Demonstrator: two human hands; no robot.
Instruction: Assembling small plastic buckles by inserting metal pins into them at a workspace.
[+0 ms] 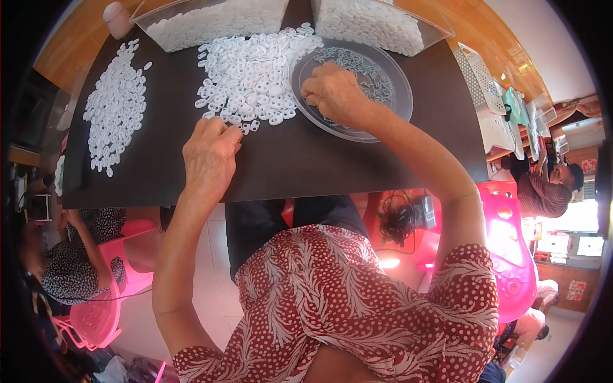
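Observation:
My left hand [211, 156] is at the near edge of a big pile of small white oval plastic pieces with two holes [249, 73]. Its fingers are curled together at the table, and the fingertips are hidden, so whatever they pinch does not show. Over a round clear plastic tray [401, 105] is my right hand [336, 94], closed with its fingertips bent down. Small grey screws [367, 67] are spread in that tray. What the right fingertips hold, if anything, I cannot make out.
Another heap of white oval pieces [117, 105] lies on the dark table [306, 169] at the left. Two clear bins of white pieces [214, 27] [370, 29] stand at the back. Pink chairs [507, 255] and people sit on both sides.

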